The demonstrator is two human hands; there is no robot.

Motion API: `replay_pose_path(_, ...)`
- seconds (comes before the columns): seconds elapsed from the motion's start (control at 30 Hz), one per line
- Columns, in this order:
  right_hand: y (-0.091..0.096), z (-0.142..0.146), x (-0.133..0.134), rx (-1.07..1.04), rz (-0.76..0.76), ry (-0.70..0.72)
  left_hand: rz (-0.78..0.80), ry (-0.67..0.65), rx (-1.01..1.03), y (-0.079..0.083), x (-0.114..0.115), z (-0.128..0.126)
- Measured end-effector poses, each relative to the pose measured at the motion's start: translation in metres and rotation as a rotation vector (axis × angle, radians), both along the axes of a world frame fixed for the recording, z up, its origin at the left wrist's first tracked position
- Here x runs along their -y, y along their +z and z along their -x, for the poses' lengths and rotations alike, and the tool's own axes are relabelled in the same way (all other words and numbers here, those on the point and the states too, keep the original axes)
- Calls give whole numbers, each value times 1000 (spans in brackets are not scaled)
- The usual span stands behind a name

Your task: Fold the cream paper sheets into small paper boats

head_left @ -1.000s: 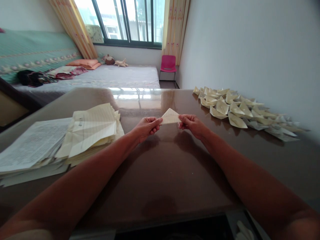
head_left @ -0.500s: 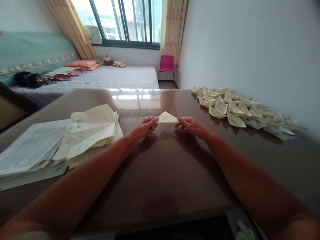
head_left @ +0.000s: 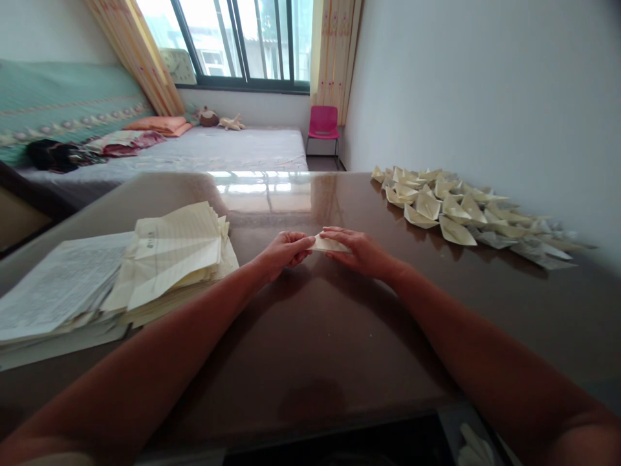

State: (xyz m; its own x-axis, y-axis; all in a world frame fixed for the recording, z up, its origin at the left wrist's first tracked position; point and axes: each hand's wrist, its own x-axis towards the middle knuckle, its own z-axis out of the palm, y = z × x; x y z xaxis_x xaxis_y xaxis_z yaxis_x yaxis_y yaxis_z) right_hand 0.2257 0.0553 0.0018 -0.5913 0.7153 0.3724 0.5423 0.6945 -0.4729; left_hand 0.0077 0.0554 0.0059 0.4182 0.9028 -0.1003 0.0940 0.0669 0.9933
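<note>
A small folded piece of cream paper (head_left: 326, 244) lies low over the brown table (head_left: 315, 336), between both hands. My left hand (head_left: 284, 251) pinches its left end with closed fingers. My right hand (head_left: 356, 251) lies over its right part, fingers stretched across and pressing it down. Most of the paper is hidden under my right hand.
A stack of lined cream sheets (head_left: 174, 255) and printed pages (head_left: 53, 291) sits at the left. Several folded paper boats (head_left: 451, 207) are spread along the right by the white wall. Beyond the table are a bed (head_left: 194, 152) and a pink chair (head_left: 324, 126).
The folded paper, held up as a triangle between both hands, has come down to the table. My right hand has moved left over it and flattened onto it.
</note>
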Motion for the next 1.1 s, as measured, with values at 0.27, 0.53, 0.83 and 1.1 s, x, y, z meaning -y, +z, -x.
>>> replay_pose_path(0.27,1,0,-3,-206,289,28,-93,-87,31,4,2,1)
replay_pose_path(0.53,0,3,-4,-287,368,36,-389,-99,-159,-5,3,-7)
replay_pose_path(0.83,0,9,4,-167,362,-10,-585,-15,-472,-12,4,-6)
replay_pose_path(1.1,5,25,21,275,-117,-332,-750,131,-955,-3,25,-21)
